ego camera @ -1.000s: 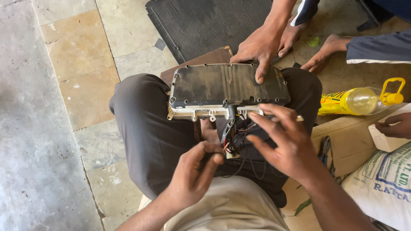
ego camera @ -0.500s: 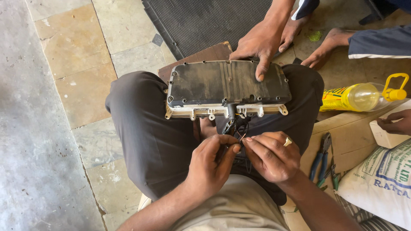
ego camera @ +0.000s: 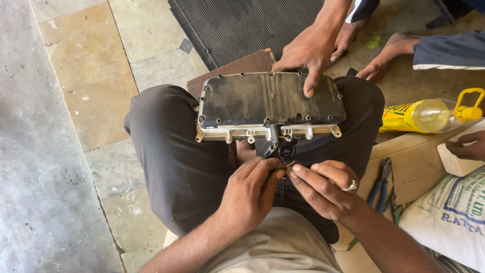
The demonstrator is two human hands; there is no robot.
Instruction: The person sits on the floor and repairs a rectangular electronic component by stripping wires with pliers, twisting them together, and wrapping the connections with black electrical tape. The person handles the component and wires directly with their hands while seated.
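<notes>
A flat, dirty black housing (ego camera: 252, 103) with a white screw-tab rim rests across my knees. A bundle of thin black wires (ego camera: 281, 149) hangs from its near edge. My left hand (ego camera: 250, 194) and my right hand (ego camera: 323, 189) meet just below it, fingertips pinched together on the wire ends. My right hand wears a ring. Another person's hand (ego camera: 308, 53) presses on the housing's far right part.
A black finned radiator panel (ego camera: 242, 25) lies on the stone floor ahead. A yellow-capped oil bottle (ego camera: 429, 114) lies at right, by a cardboard box (ego camera: 414, 162) with blue-handled pliers (ego camera: 380, 184). A white printed sack (ego camera: 449, 217) is at lower right. Other people's feet and a hand are at right.
My right hand has come down from the housing's edge to meet my left hand, and both now pinch the wire ends. The other person's hand has stayed on the housing.
</notes>
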